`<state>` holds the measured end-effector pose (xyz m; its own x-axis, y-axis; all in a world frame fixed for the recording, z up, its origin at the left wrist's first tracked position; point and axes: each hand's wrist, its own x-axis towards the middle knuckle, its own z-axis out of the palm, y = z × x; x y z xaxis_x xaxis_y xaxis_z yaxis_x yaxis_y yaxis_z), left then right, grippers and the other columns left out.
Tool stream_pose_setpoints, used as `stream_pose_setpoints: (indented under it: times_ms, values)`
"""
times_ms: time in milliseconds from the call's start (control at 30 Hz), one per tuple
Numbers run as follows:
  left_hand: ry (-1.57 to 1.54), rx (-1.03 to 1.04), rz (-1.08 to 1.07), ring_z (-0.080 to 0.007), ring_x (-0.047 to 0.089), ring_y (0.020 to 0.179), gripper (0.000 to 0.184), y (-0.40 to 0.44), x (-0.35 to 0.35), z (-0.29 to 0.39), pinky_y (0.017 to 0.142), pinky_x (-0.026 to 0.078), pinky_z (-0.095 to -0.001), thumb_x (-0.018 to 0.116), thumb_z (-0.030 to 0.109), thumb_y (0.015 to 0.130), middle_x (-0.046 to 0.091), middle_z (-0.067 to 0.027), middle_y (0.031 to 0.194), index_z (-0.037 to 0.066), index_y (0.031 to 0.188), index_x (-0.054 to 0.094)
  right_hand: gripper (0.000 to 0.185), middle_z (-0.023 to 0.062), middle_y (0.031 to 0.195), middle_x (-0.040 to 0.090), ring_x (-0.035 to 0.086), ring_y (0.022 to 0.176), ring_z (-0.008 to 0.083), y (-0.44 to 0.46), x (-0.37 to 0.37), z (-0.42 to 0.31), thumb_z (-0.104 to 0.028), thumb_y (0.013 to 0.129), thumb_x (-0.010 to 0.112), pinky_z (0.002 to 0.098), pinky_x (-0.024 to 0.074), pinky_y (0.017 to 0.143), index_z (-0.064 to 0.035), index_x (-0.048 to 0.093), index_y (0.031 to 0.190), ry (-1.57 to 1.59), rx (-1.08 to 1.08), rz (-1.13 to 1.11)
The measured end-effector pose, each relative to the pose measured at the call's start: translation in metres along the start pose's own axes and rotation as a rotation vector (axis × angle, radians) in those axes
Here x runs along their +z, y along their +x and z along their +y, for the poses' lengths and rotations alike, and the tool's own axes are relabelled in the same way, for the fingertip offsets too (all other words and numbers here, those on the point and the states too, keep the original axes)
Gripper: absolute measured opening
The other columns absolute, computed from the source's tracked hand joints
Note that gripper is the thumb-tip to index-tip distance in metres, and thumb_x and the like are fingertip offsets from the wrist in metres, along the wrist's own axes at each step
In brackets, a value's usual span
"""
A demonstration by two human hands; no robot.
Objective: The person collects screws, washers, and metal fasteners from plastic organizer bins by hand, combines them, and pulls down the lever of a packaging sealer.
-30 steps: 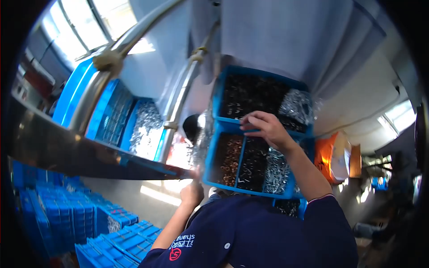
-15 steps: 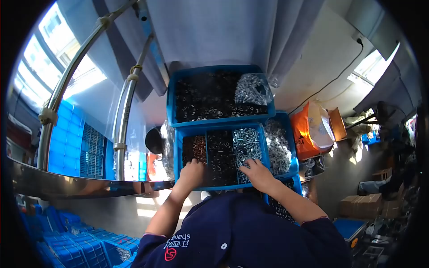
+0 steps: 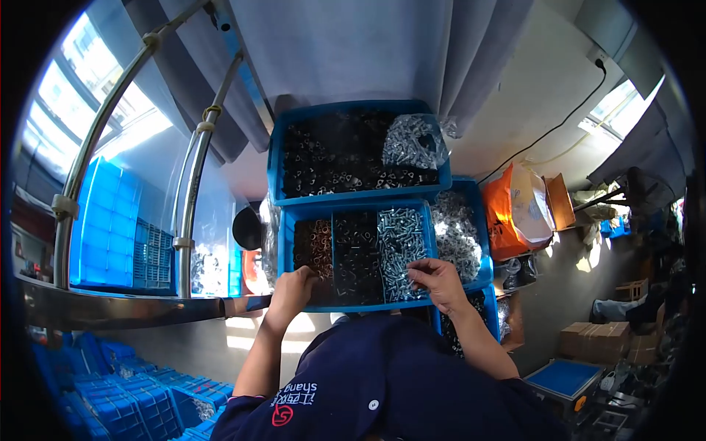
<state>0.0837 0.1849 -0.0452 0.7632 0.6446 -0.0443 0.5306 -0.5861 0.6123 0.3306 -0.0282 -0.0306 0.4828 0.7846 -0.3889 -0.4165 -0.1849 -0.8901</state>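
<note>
In front of me sits a divided blue bin [image 3: 282, 250]. Its left section holds copper-coloured rings [image 3: 321, 234], the middle one small black parts [image 3: 356, 250], the right one silver screws [image 3: 401, 235]. My left hand [image 3: 294, 291] is at the front left corner over the copper-coloured rings, fingers curled together; what is in them is hidden. Above the front right edge of the screws, my right hand [image 3: 441, 284] pinches thumb and forefinger together. Anything between those fingertips is too small to make out.
Behind stands a larger blue bin [image 3: 275, 158] of dark parts, with a clear bag of metal pieces [image 3: 413, 141] on it. To the right are another bin with bagged silver parts [image 3: 457, 228] and an orange bag [image 3: 506, 213]. A metal rail [image 3: 140, 307] runs along the left.
My right hand has lifted off the screws and turned, its fingers now pinched. My left hand has shifted slightly left and toward me. The view has tilted a little.
</note>
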Motion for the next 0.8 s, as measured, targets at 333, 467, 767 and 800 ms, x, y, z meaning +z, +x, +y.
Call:
stream_pose_setpoints:
  times_ms: [333, 467, 767, 800]
  values:
    - [-0.270, -0.180, 0.060, -0.0295, 0.066, 0.069, 0.016, -0.014, -0.003, 0.007, 0.062, 0.050, -0.0364, 0.063, 0.010, 0.086, 0.066, -0.0179, 0.076, -0.002, 0.096, 0.061, 0.014, 0.0048, 0.080, 0.061, 0.056, 0.069, 0.0121, 0.013, -0.016, -0.016, -0.008, 0.089, 0.062, 0.0233, 0.0466, 0.062, -0.0007, 0.063, 0.101, 0.486, 0.285, -0.103]
    - [-0.833, -0.308, 0.088, -0.0173, 0.063, 0.066, 0.014, -0.019, -0.007, 0.020, 0.059, 0.048, -0.0292, 0.061, 0.010, 0.087, 0.066, -0.0089, 0.077, -0.001, 0.096, 0.061, 0.016, 0.0040, 0.069, 0.052, 0.044, 0.056, 0.0146, 0.033, -0.009, -0.032, -0.019, 0.092, 0.056, 0.0264, 0.0421, 0.053, -0.0046, 0.059, 0.085, 0.625, 0.427, -0.123]
    - [-0.938, -0.339, -0.048, -0.0166, 0.056, 0.064, 0.023, 0.048, 0.006, 0.041, 0.055, 0.041, -0.0279, 0.061, 0.025, 0.086, 0.060, -0.0065, 0.075, 0.003, 0.077, 0.059, 0.032, 0.0170, 0.073, 0.065, 0.067, 0.073, 0.0358, 0.083, 0.020, -0.035, -0.034, 0.089, 0.061, 0.0457, 0.0508, 0.060, -0.0022, 0.055, 0.088, -1.550, -0.372, -0.171]
    - [-0.595, -0.319, -0.057, -0.0193, 0.058, 0.064, 0.028, 0.058, 0.007, 0.058, 0.056, 0.043, -0.0303, 0.062, 0.028, 0.086, 0.062, -0.0081, 0.075, 0.002, 0.075, 0.060, 0.031, 0.0167, 0.073, 0.065, 0.067, 0.073, 0.0360, 0.088, 0.015, -0.029, -0.032, 0.089, 0.060, 0.0459, 0.0509, 0.061, -0.0020, 0.055, 0.088, -1.598, -0.382, -0.242]
